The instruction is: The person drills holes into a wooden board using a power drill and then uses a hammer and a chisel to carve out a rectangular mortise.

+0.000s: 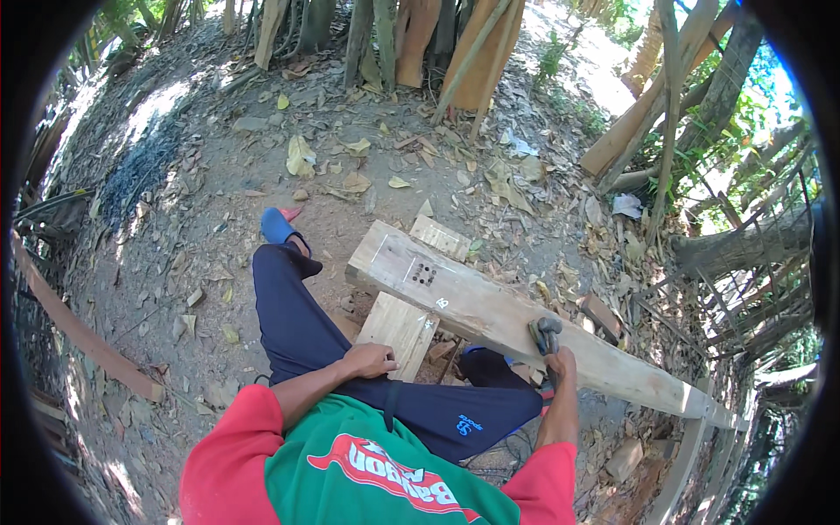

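Observation:
A long, thick timber beam slants from the middle of the view down to the right. Near its left end is a cluster of dark drilled holes, with pale marked lines beside them. My right hand is closed round the handle of a hand tool with a dark rounded head; its exact kind is unclear. The tool's head is over the beam's near side. On my thigh, beside a short pale board, rests my left hand, its fingers curled in with nothing visible in them.
Another short board end sticks out beyond the beam. A wooden post stands under the beam's right end. At left lies a curved plank. Upright slabs and trunks line the back. Dry leaves cover the ground.

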Demonstrator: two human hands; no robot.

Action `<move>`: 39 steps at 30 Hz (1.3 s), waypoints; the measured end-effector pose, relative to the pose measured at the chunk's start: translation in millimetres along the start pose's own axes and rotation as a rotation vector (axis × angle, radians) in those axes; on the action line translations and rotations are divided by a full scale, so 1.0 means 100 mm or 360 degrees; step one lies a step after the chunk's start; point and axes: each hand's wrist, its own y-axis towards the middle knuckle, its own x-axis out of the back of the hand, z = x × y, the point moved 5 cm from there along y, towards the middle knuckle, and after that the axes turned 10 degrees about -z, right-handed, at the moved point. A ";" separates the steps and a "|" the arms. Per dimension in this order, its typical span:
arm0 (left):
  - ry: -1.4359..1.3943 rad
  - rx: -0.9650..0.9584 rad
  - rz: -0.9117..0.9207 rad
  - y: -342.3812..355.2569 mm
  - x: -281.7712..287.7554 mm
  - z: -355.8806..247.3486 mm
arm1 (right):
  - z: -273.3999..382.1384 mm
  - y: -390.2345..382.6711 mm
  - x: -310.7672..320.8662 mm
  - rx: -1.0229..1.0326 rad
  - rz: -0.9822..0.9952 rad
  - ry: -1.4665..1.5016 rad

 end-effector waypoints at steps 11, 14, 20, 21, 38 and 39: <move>-0.0528 -0.0015 -0.0034 0.15 -0.15 0.19 | 1.33 -1.23 0.26 -0.0479 0.0316 0.1248; -0.1178 0.0372 0.0010 0.14 -0.12 0.30 | 2.14 -1.80 0.02 -0.0239 0.0606 0.1912; -0.2331 0.0534 -0.0286 -0.25 0.07 -0.22 | 3.35 -2.88 -0.25 0.0156 0.0812 0.1973; -0.2408 0.0560 -0.0523 -0.26 0.10 -0.10 | 3.51 -2.96 -0.26 0.0260 0.0734 0.2157; -0.2196 0.0133 -0.1122 0.35 1.77 0.30 | 3.16 -2.67 -0.28 0.0222 0.0434 0.0601; -0.2115 0.0111 -0.1096 0.43 1.78 0.35 | 3.22 -2.69 -0.24 0.0214 0.0505 0.0553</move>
